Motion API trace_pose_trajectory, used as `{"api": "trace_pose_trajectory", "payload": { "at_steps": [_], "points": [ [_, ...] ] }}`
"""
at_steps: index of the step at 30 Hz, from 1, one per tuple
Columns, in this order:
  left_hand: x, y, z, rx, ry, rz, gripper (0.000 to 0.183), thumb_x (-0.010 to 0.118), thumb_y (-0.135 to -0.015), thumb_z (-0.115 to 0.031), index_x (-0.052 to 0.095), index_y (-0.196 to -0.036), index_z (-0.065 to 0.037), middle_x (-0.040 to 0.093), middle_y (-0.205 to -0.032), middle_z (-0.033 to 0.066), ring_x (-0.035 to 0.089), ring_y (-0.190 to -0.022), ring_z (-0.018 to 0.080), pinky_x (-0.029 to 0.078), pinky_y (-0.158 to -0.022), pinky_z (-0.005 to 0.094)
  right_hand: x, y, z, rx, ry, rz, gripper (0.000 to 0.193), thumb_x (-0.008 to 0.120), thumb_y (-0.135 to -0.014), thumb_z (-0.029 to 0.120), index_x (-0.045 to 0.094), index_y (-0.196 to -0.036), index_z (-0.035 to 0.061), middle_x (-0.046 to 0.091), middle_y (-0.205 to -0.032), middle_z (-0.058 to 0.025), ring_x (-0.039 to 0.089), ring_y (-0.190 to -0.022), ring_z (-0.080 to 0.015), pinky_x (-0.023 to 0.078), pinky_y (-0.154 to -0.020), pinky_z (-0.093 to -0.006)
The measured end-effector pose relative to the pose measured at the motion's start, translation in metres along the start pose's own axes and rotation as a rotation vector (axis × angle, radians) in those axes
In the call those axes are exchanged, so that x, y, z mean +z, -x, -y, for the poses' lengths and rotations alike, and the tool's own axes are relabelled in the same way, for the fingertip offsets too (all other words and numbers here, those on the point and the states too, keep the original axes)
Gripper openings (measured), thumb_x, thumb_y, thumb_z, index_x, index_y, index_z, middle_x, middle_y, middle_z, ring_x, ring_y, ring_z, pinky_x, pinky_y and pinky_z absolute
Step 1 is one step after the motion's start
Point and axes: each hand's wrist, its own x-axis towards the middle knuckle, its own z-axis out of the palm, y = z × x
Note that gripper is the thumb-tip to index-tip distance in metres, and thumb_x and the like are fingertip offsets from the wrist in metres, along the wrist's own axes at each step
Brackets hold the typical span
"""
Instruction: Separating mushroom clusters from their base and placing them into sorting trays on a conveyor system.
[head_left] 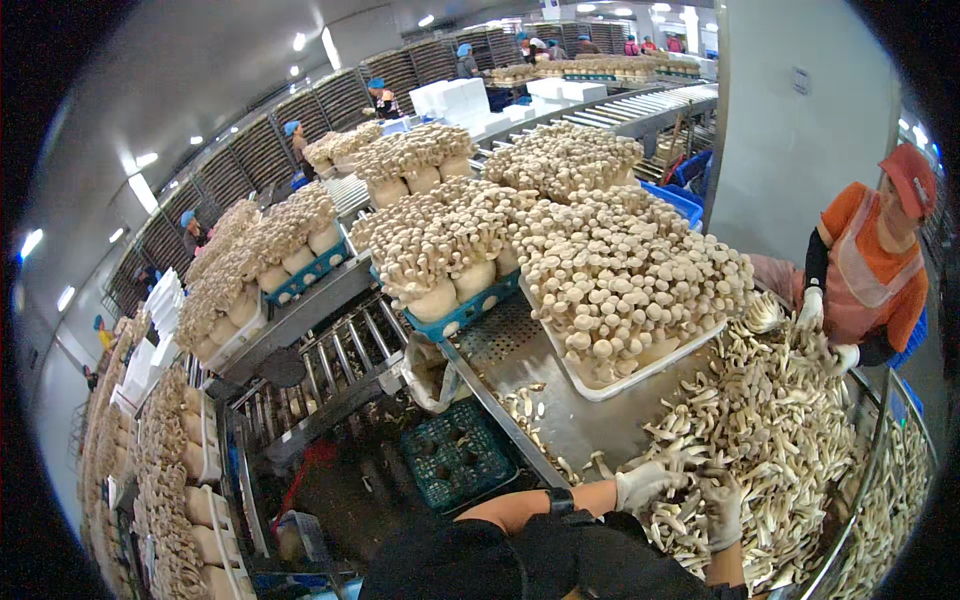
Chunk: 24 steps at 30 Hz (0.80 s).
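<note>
My left hand (pixel 648 487), in a white glove, reaches in at the near left edge of a big heap of loose mushrooms (pixel 770 440). Its fingers are curled around a few mushrooms (pixel 682 458) with pale stems. Close beside it on the right, my right hand (pixel 720 510), also gloved, is bent over the heap with fingers closed; what they hold is hidden. The heap lies on a metal worktable (pixel 610 415). Beyond my hands, a white tray (pixel 600 388) carries a dense block of uncut mushroom clusters (pixel 630 280).
Across the heap, a co-worker (pixel 865 260) in a red cap handles mushrooms with gloved hands. Teal crates (pixel 465 318) of clusters stand to the left. An openwork crate (pixel 460 455) sits low beside the table. Roller conveyors (pixel 335 350) and more loaded trays (pixel 215 520) line the left.
</note>
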Motion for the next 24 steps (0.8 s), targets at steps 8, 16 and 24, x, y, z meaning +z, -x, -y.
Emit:
{"api": "trace_pose_trajectory", "payload": {
  "at_steps": [8,16,24],
  "points": [
    [-0.020,-0.010,0.011,0.465,-0.524,-0.059,0.022,0.052,-0.090,-0.008,0.059,-0.111,-0.006,0.059,-0.114,0.0081,0.057,-0.100,0.0185,0.048,-0.081,0.0304,0.031,0.008,0.035,0.070,-0.177,-0.133,0.051,0.066,-0.070,0.001,0.049,-0.118,-0.0010,0.062,-0.088,-0.0059,0.061,-0.075,-0.0149,0.051,-0.066,-0.0242],
    [0.008,0.005,0.013,0.310,-0.016,-0.259,0.024,0.064,-0.080,-0.012,0.056,-0.101,-0.004,0.056,-0.086,0.0005,0.052,-0.081,0.0085,0.043,-0.069,0.0257,-0.003,-0.012,-0.024,0.056,0.062,-0.072,0.062,0.064,-0.069,-0.005,0.045,-0.128,0.0012,0.062,-0.105,-0.0093,0.061,-0.079,-0.0133,0.051,-0.066,-0.0216],
    [-0.016,-0.020,0.015,0.155,-0.124,-0.119,0.040,0.069,-0.079,-0.012,0.051,-0.114,-0.005,0.055,-0.098,0.0032,0.053,-0.078,0.0090,0.044,-0.068,0.0230,-0.042,-0.008,-0.061,-0.062,0.048,0.014,0.050,0.056,-0.079,-0.003,0.045,-0.127,0.0031,0.062,-0.101,-0.0059,0.058,-0.092,-0.0197,0.049,-0.087,-0.0353]
  ]
}}
